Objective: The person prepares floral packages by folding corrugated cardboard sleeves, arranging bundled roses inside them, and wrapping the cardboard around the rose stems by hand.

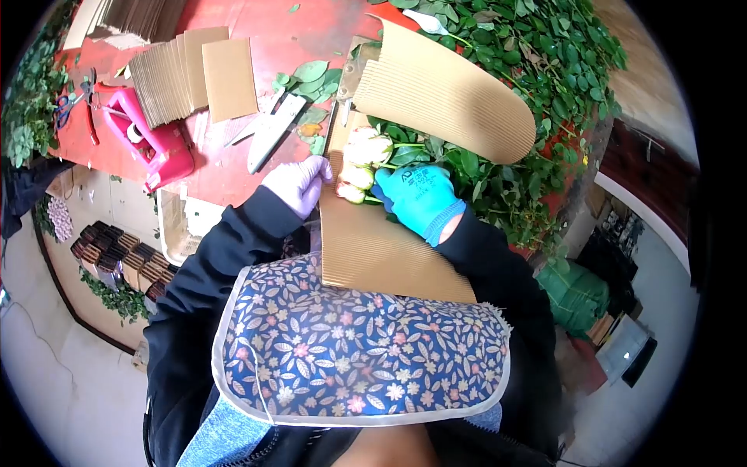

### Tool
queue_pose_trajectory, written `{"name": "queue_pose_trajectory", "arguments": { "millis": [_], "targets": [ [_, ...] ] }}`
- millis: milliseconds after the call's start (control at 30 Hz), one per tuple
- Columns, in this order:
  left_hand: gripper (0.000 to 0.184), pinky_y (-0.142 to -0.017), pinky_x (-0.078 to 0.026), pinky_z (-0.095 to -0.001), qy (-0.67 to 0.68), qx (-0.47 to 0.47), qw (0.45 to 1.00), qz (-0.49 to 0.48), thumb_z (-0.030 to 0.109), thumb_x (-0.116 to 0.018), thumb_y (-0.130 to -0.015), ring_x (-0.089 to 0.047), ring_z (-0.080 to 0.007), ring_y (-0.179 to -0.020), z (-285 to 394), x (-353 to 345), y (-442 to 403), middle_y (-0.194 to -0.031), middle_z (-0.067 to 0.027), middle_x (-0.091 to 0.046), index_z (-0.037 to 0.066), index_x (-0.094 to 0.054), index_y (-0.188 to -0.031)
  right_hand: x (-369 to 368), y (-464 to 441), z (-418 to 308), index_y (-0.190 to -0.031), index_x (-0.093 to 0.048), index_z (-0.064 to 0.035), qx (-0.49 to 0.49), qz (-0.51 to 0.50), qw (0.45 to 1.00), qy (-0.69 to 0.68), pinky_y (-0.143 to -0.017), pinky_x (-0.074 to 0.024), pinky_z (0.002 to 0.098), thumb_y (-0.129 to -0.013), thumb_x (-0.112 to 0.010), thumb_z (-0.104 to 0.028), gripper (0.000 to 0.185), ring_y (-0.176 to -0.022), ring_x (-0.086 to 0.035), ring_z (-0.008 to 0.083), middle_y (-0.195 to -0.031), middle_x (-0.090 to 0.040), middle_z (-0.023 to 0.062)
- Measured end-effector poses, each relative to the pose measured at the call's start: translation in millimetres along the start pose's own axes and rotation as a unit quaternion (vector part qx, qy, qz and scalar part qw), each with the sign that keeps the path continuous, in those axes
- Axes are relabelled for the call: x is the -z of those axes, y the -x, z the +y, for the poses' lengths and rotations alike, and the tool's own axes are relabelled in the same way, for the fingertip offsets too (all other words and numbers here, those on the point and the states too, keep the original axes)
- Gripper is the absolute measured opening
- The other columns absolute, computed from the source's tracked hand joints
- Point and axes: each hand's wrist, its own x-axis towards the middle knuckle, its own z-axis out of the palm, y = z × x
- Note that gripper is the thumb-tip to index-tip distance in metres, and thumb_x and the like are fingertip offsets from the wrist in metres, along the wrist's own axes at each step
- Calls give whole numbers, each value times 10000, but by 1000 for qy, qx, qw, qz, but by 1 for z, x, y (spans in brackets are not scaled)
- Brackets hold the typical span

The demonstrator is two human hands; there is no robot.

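My left hand (299,185), in a pale purple glove, is closed at the left edge of a corrugated cardboard sheet (381,245). Its fingertips pinch together there. My right hand (420,201), in a bright blue glove, curls over the stems just beside several pale cream-pink roses (366,149). The rose heads lie on the sheet between my two hands, pointing left, and their leafy stems run to the right. Beyond them the sheet's upper flap (447,89) curves up over the foliage. My right fingertips are mostly hidden.
Leafy stems (529,70) heap along the table's right side. On the red table (272,23) lie a white-handled knife (276,132), cardboard pieces (229,78), a pink tape dispenser (159,148) and scissors (71,105). A white basket (179,226) stands below the table's left edge.
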Motion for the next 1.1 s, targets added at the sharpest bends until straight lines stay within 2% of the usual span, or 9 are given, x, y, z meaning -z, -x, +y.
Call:
{"name": "queue_pose_trajectory", "arguments": {
  "millis": [133,167,400,467,700,767,900,967,1100],
  "targets": [
    [140,-795,-527,-326,46,8,999,14,-33,-469,-893,-681,-262,-857,-14,-17,-2,-874,-145,-681,1,-582,-968,6,0,-1,-873,-580,-117,-15,-5,998,-56,-455,-444,454,-891,-557,-271,156,-536,-604,297,-636,-613,100],
    [136,-739,-547,-342,50,-12,998,42,-11,-517,-860,-697,-290,-812,-20,-21,-3,-853,-146,-692,23,-593,-967,7,0,-2,-874,-580,-116,-19,6,998,-53,-463,-447,452,-896,-557,-276,164,-541,-607,296,-631,-611,97],
    [216,-744,-548,-327,58,-3,997,48,-1,-540,-870,-705,-264,-833,-31,-32,-1,-894,-162,-707,1,-650,-1056,12,1,-1,-886,-587,-109,-22,-12,998,-64,-501,-449,452,-911,-557,-289,183,-559,-606,288,-632,-602,90],
    [234,-748,-549,-325,110,0,992,62,-12,-535,-873,-708,-256,-835,-33,-36,0,-901,-167,-708,-12,-650,-1077,8,2,-1,-885,-586,-108,-15,9,998,-57,-500,-446,454,-911,-557,-288,184,-558,-603,288,-633,-600,90],
    [239,-749,-550,-327,117,22,992,53,-26,-522,-871,-709,-253,-835,-26,-32,-3,-914,-168,-712,-14,-650,-1073,6,1,1,-882,-598,-92,-18,30,996,-78,-514,-466,438,-901,-575,-296,206,-575,-610,295,-655,-612,96],
    [235,-752,-547,-331,104,-1,993,59,12,-554,-878,-703,-276,-836,-31,-33,-3,-908,-169,-711,14,-659,-1089,10,5,0,-862,-607,-87,-31,40,996,-73,-521,-474,431,-895,-585,-313,229,-575,-614,294,-653,-614,102],
    [239,-759,-543,-344,60,4,997,55,71,-593,-881,-693,-306,-839,-29,-32,-3,-910,-174,-704,48,-669,-1106,20,10,-7,-796,-625,-73,-91,50,993,-49,-537,-490,422,-874,-616,-370,306,-564,-618,292,-631,-614,119],
    [254,-769,-539,-357,19,18,999,46,125,-623,-878,-681,-325,-858,-21,-27,-3,-934,-184,-694,65,-674,-1120,18,12,-6,-793,-629,-73,-85,48,994,-43,-537,-490,422,-867,-624,-383,319,-556,-616,292,-618,-610,119],
    [301,-770,-538,-352,48,50,997,20,150,-646,-863,-687,-305,-857,-11,-20,-3,-931,-172,-702,70,-662,-1152,12,9,-7,-813,-629,-74,-98,43,993,-39,-538,-491,420,-860,-634,-405,335,-559,-615,294,-619,-611,116]
  ]
}}
